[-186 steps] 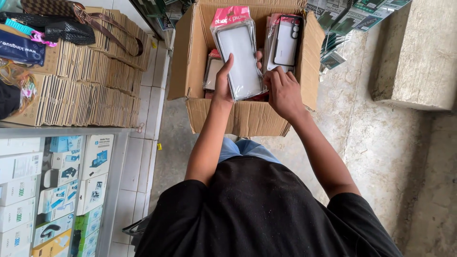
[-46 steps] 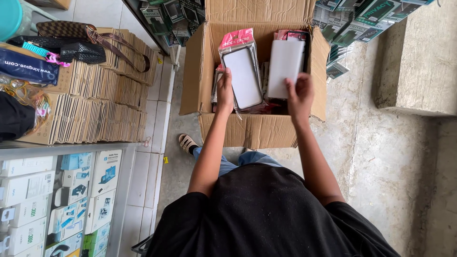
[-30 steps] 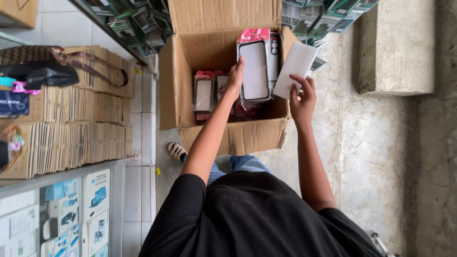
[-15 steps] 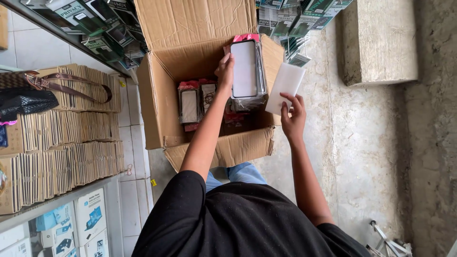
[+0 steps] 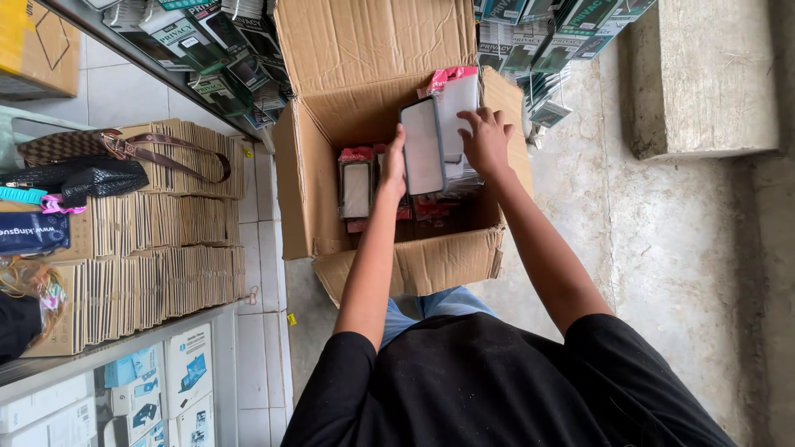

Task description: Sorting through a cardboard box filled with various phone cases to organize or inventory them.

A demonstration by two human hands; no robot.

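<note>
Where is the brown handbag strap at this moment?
In the head view the brown handbag strap is at the left, lying on top of the stacked flat cardboard packs, left of the open cardboard box.
</note>
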